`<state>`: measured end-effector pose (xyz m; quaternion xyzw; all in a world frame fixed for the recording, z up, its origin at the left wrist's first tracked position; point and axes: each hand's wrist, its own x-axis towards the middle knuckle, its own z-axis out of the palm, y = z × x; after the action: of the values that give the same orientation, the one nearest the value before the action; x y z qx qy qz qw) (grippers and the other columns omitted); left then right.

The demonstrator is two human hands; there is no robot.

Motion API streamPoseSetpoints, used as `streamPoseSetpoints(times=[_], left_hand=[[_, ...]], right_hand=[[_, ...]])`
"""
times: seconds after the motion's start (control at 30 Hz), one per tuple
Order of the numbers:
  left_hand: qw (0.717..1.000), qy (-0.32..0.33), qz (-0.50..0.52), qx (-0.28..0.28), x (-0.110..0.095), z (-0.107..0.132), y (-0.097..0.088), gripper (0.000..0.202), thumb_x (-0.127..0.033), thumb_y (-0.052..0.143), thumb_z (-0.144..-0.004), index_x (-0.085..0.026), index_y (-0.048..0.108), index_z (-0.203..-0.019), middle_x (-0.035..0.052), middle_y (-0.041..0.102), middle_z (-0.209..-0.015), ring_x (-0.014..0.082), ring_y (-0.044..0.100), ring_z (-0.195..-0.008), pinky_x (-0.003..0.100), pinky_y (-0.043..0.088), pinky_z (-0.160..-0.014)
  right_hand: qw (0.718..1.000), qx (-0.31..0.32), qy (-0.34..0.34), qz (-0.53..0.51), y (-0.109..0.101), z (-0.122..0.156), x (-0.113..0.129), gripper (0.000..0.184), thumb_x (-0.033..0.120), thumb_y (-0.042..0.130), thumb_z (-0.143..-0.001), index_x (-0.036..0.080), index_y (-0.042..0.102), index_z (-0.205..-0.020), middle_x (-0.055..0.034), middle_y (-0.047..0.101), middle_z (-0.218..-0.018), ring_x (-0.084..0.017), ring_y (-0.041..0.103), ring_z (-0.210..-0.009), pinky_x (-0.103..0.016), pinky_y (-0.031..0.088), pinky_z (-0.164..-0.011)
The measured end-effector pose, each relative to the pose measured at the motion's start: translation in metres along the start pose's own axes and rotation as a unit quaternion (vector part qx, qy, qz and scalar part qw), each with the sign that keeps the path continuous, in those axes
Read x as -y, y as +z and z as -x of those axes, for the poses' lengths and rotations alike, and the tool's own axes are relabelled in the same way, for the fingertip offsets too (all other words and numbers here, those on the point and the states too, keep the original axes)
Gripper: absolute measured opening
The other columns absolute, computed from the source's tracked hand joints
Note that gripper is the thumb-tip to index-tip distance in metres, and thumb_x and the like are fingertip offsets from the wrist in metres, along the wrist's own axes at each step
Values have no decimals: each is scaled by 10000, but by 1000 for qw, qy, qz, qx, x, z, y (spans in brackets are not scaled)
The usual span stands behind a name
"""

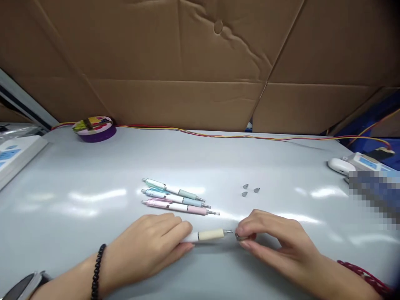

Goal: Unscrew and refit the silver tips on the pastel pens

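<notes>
My left hand (156,239) is closed around the white barrel of a pen with a cream grip (211,235). Its bare metal end points right, the tip cone off. Between thumb and fingertips, my right hand (278,241) pinches a small metal pen tip (240,237), a short gap away from that end. Beyond my left hand lie a green pen (173,189), a blue pen (176,198) and a pink pen (180,206), side by side, their metal ends also exposed. Three loose silver pen tips (245,194) rest on the table past my right hand.
A round purple tin (95,130) stands at the back left of the grey table (193,158). Red and yellow wires (200,134) run along the back edge below cardboard (175,100). White power strips lie at both sides, with a white earbud case (341,166) at right.
</notes>
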<state>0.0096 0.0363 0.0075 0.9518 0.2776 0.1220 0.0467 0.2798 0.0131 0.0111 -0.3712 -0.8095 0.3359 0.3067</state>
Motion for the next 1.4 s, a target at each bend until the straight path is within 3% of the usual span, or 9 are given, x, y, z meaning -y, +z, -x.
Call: streamPoseSetpoints(times=[0.3,0.47,0.63,0.77,0.97,1.13,1.27,1.4], left_hand=[[1000,14,-7,-9,-1,0,2,446,-322,158,-1012,-183,510,-776,-12,545,-619,131,495,-494,240,336,-456],[1000,3,9,3,-5,-1,4,447,-312,136,-1010,-181,492,-775,-7,547,-627,140,499,-505,247,324,-464],[993,-48,68,79,-6,-3,0,336,-295,212,-993,-192,448,-777,-6,550,-670,150,502,-551,246,316,-493],[971,-98,173,131,-5,-5,-8,217,-278,290,-966,-208,419,-806,-29,530,-695,150,480,-579,248,313,-532],[943,-158,232,180,-10,-5,-12,342,-354,203,-996,-213,455,-815,-23,502,-705,159,467,-631,249,329,-593],[933,-177,242,200,-19,-2,-12,386,-358,146,-997,-217,441,-792,-20,470,-685,170,443,-644,247,345,-616],[931,-165,253,205,-23,-4,-16,390,-354,120,-995,-216,416,-783,-29,462,-683,163,448,-642,263,356,-670],[926,-196,247,208,-23,-6,-15,368,-352,129,-991,-229,434,-828,-23,497,-730,172,465,-683,273,363,-682]], right_hand=[[1000,-10,7,-6,8,-3,0,110,136,568,-853,214,616,-915,6,651,-801,-97,597,-687,-197,478,-619],[998,-59,28,-5,12,-3,-7,152,180,629,-818,220,628,-965,-2,697,-865,-113,647,-734,-187,520,-662],[996,-49,-74,-14,10,-10,-18,167,132,618,-827,217,642,-970,-16,706,-829,-127,654,-721,-203,531,-644],[985,-8,-173,-25,6,-22,-24,231,81,563,-857,177,613,-1061,-51,694,-847,-131,643,-759,-222,538,-661],[957,49,-286,24,-3,-26,-24,248,43,470,-892,65,553,-1125,-127,680,-975,-170,612,-911,-277,519,-791],[973,46,-216,68,-3,-21,-18,106,183,503,-914,129,581,-963,-44,657,-777,-128,567,-684,-241,475,-657],[975,30,-192,106,3,-19,-20,263,322,397,-958,156,559,-835,-11,570,-634,-118,482,-572,-235,399,-563],[978,27,-164,129,6,-19,-23,329,362,339,-970,158,558,-833,-22,581,-653,-125,486,-572,-235,393,-550]])
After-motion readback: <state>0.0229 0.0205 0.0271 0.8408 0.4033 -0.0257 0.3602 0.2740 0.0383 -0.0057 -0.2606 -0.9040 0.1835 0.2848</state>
